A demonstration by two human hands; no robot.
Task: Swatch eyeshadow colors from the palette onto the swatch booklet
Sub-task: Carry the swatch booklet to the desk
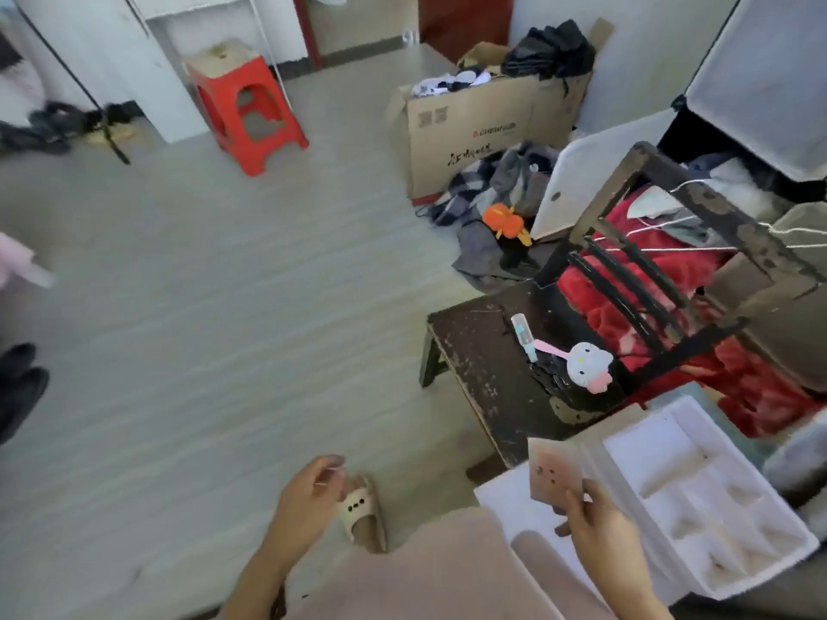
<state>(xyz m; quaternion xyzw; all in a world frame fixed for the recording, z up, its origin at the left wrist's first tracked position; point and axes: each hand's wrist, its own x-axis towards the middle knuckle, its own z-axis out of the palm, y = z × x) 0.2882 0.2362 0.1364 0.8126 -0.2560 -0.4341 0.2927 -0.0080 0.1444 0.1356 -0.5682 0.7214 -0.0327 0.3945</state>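
My right hand (pixel 590 516) grips a small pinkish card, the swatch booklet (pixel 552 474), by its lower edge; a few dark dots show on its face. It is held upright over a white foam tray (pixel 716 494). My left hand (pixel 309 494) hangs over the floor at lower centre and pinches a thin stick-like applicator (pixel 329 478) between thumb and fingers. No eyeshadow palette is clearly visible. My knees in pale pink trousers (pixel 447 570) fill the bottom middle.
A dark worn wooden chair (pixel 488 364) stands to the right, bearing a small bottle (pixel 523 335) and a cat-shaped mirror (pixel 586 364). A beige slipper (pixel 362 516) lies by my left hand. A red stool (pixel 248 109), a cardboard box (pixel 470 132) and clothes lie farther off.
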